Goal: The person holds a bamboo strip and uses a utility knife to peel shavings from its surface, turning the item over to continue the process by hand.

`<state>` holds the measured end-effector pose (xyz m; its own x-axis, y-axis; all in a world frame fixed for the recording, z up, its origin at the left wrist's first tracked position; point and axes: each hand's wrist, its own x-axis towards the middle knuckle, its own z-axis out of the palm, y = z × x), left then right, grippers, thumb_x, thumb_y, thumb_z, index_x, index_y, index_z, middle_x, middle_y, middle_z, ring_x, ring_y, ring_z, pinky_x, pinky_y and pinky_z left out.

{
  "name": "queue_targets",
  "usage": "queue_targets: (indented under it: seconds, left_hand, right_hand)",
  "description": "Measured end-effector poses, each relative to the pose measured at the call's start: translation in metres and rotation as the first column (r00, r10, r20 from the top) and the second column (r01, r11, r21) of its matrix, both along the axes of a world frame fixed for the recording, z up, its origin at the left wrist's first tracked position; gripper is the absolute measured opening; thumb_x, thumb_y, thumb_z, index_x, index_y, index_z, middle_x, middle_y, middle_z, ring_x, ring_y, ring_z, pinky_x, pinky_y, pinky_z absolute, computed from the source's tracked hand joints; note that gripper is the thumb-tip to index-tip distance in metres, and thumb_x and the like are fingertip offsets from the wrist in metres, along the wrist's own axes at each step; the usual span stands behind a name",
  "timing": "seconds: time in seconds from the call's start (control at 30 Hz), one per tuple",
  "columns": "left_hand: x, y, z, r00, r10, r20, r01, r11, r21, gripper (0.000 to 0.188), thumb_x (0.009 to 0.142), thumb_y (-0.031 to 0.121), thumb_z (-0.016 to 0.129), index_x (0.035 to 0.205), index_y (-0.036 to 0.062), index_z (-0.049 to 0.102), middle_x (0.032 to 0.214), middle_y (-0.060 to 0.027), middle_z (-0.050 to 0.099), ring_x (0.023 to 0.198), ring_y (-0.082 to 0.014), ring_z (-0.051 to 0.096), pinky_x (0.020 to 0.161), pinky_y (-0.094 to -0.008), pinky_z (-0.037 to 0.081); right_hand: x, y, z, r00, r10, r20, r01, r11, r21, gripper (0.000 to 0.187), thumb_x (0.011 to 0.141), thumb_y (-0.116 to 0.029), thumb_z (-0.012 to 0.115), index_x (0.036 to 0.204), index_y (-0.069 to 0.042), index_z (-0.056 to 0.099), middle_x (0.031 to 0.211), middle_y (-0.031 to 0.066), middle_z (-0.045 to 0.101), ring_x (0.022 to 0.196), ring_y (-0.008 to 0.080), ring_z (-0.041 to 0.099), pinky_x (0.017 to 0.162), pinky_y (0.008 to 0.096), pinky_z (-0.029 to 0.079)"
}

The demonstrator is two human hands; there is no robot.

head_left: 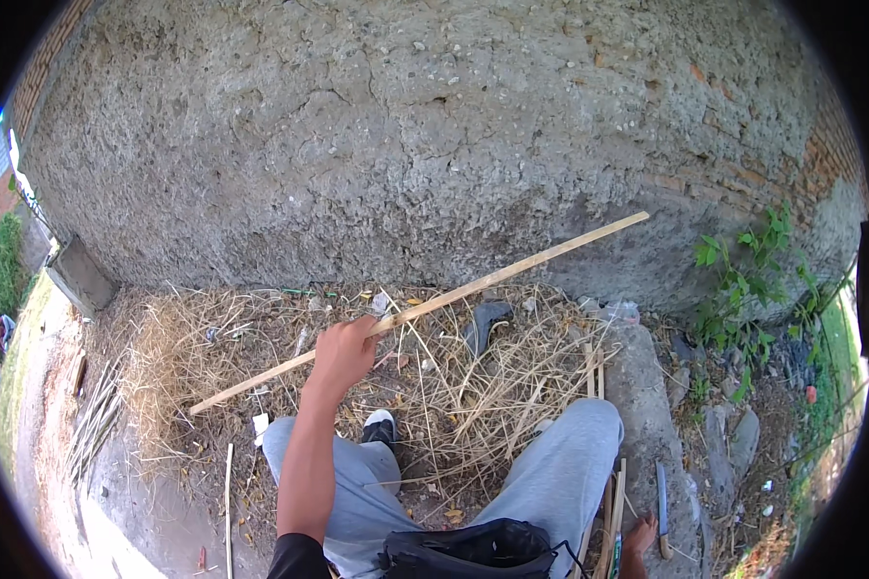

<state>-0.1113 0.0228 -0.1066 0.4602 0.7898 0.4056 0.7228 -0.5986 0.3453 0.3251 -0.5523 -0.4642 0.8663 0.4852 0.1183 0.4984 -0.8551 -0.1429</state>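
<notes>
My left hand [346, 353] is closed around a long, pale bamboo strip [512, 269]. The strip slants across the view, its far end up at the right in front of the wall and its other end low at the left. Down at the right edge of my lap, my right hand [637, 534] is partly in view beside several pale strips [616, 511]. Its fingers are too small and partly hidden to read. Just right of that hand lies a knife [663, 510] on a concrete ledge, its blade pointing away from me.
A rough, cracked wall [434, 145] rises in front. Dry straw [492, 396] covers the ground between my legs, with a dark shoe-like object [486, 326] in it. A pile of thin sticks [97, 415] lies left; a leafy plant [753, 280] grows right.
</notes>
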Motion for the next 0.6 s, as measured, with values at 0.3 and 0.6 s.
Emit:
queue_targets:
  seconds: [0.3,0.6]
  left_hand:
    - [-0.002,-0.007,0.008,1.000,-0.018,-0.002,0.018,0.999,0.041,0.009,0.081,0.011,0.064,0.086,0.0045,0.061,0.070,-0.0180,0.063,0.070,-0.0390,0.061,0.061,-0.0473,0.046]
    - [-0.005,-0.008,0.004,0.995,0.055,-0.087,-0.054,0.999,0.008,0.007,0.084,0.006,0.060,0.091,0.0037,0.062,0.070,-0.0171,0.061,0.066,-0.0372,0.059,0.059,-0.0448,0.041]
  right_hand:
    - [-0.013,0.000,0.015,0.998,0.010,-0.068,-0.004,0.997,0.077,0.013,0.079,-0.005,0.053,0.082,-0.004,0.065,0.095,0.0144,0.059,0.095,0.0346,0.054,0.080,0.0464,0.041]
    - [-0.037,-0.037,0.035,0.985,-0.172,0.000,0.171,0.980,0.103,0.043,0.077,-0.003,0.059,0.120,-0.002,0.055,0.124,0.0172,0.052,0.121,0.0359,0.045,0.102,0.0431,0.037]
